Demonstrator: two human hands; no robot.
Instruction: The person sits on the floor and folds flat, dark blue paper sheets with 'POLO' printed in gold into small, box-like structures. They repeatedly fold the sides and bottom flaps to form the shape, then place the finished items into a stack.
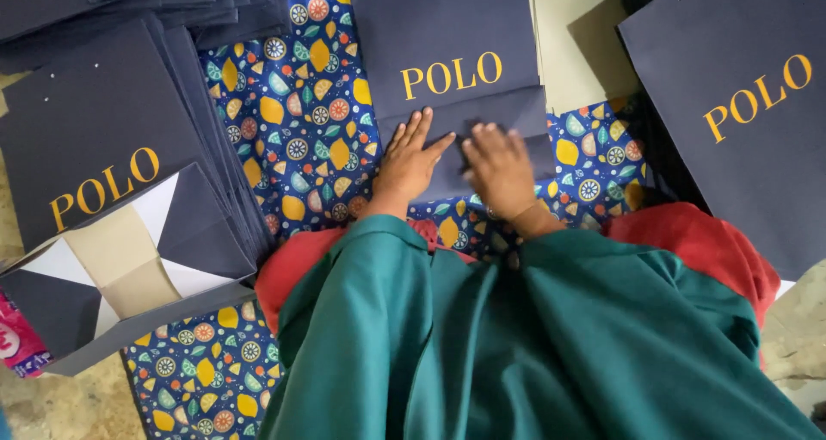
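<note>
— What's under the hands?

— A navy paper bag (pixel 447 70), lying flat, matte and smooth, a crisp rectangle with gold lettering. Its bottom flap is folded over toward the person, and both hands rest on that fold.

— Which way does it run?

— Its long axis runs away from the person, folded end nearest them, far end out past the top of the view.

— And the left hand (pixel 409 160)?

— Flat, palm down, fingers spread and pointing away, pressing the flap's left half.

— The right hand (pixel 499 169)?

— On the flap's right half, just beside the left, nearly touching it. The fingers are bent down onto the paper; it may be pinching a small crease, but motion blur keeps me from telling.

— What does the bag lie on?

— A patterned cloth (pixel 301 122), blue, printed with lemons, leaves and citrus slices, spread over a rough floor (pixel 69 401).

— Anything else around?

— A fanned stack of flat navy bags (pixel 103 139) at the left, with a finished bag bottom (pixel 129 268) showing white and tan folded triangles. Another navy bag (pixel 740 104) lies at the right, and a pale cream sheet (pixel 576 44) sits between it and the worked bag. Nearest the camera are the person's teal garment (pixel 516 345) and red cloth (pixel 705 242) beneath it.
</note>
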